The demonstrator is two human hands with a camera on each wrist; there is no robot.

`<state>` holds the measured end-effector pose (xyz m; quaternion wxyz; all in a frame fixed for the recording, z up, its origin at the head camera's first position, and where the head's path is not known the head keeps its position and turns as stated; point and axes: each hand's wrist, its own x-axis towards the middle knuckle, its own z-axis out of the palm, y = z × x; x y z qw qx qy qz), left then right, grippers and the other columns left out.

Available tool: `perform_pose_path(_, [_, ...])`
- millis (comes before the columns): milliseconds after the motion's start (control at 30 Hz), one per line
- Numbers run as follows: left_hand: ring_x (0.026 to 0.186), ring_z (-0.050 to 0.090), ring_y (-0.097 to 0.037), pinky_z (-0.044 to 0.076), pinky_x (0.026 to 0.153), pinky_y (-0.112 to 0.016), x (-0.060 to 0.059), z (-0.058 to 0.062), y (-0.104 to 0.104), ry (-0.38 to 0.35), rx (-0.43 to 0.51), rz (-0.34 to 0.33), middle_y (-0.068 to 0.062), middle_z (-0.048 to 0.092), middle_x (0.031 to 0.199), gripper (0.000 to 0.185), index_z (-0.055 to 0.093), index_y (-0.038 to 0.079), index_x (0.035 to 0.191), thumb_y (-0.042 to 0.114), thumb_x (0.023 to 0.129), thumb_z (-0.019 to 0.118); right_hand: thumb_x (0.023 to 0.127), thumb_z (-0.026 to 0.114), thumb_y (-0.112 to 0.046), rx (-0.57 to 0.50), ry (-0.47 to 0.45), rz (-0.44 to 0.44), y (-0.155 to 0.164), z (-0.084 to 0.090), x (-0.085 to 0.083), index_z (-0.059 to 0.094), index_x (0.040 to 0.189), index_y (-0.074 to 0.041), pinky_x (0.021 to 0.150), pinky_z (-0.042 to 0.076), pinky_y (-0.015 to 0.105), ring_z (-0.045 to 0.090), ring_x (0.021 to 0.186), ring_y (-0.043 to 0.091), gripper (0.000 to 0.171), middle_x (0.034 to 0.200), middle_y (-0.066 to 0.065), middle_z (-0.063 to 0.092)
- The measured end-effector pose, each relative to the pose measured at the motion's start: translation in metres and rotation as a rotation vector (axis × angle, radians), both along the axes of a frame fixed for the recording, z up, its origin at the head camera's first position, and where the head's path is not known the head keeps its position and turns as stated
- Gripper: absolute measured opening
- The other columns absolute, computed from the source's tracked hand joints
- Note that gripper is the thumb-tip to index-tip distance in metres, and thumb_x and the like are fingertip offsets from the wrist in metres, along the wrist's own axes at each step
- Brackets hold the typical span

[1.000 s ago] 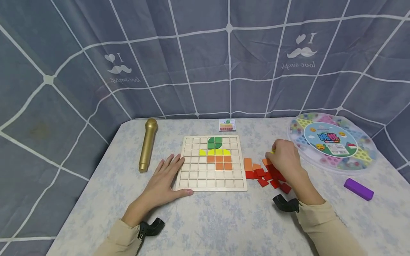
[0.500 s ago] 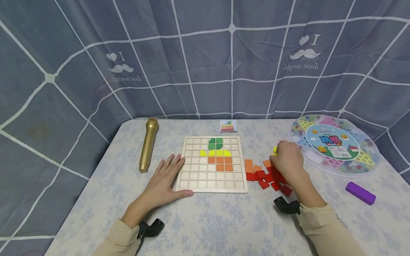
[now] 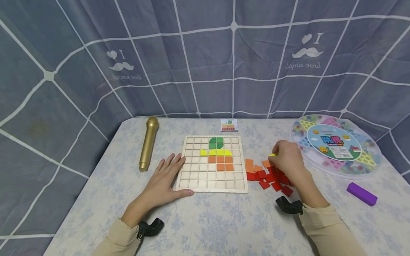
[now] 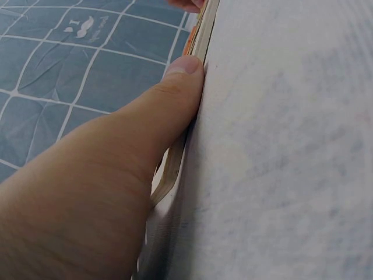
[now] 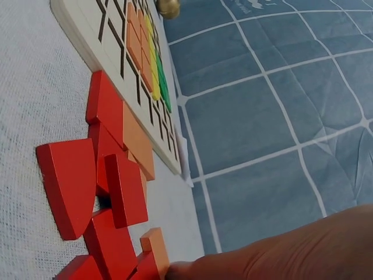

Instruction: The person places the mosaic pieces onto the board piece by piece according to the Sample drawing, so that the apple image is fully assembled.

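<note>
Flat wooden grid board (image 3: pixel 212 163) lies on the pale patterned tablecloth (image 3: pixel 224 220); green, yellow and orange tiles sit in its upper middle cells. Left hand (image 3: pixel 164 179), fingers spread flat, rests against the board's left edge. Right hand (image 3: pixel 288 161), fingers curled, apparently pinches a small yellow tile (image 3: pixel 272 155) above loose red and orange tiles (image 3: pixel 267 176). Beyond, a round lidded plastic tray (image 3: pixel 336 145) holds coloured beads.

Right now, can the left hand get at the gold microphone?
Probably yes: the left hand lies flat against the wooden grid board, and the gold microphone lies just beyond it with only bare tablecloth between.
</note>
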<state>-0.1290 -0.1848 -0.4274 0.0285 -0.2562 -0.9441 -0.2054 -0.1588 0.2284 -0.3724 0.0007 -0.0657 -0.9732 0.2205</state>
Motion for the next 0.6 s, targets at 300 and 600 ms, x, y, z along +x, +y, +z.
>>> perform_pose_path(300, [0.163, 0.018, -0.037, 0.012, 0.132, -0.060, 0.000, 0.001, 0.001, -0.016, 0.002, 0.001, -0.013, 0.028, 0.174, 0.114, 0.031, 0.009, 0.167, 0.068, 0.081, 0.078, 0.080, 0.080, -0.009, -0.059, 0.098, 0.049, -0.001, -0.002, -0.002, 0.071, 0.095, 0.002, 0.059, 0.052, 0.033, 0.058, 0.076, 0.029, 0.021, 0.082, 0.015, 0.068])
perform_pose_path(600, [0.163, 0.018, -0.037, 0.012, 0.132, -0.061, 0.000, 0.002, 0.001, -0.027, 0.004, 0.008, -0.013, 0.028, 0.174, 0.115, 0.030, 0.010, 0.167, 0.068, 0.081, 0.079, 0.084, 0.079, -0.009, -0.190, 0.187, 0.300, -0.057, -0.003, -0.029, 0.074, 0.100, -0.001, 0.076, 0.055, 0.035, 0.064, 0.083, 0.025, 0.019, 0.089, 0.011, 0.072])
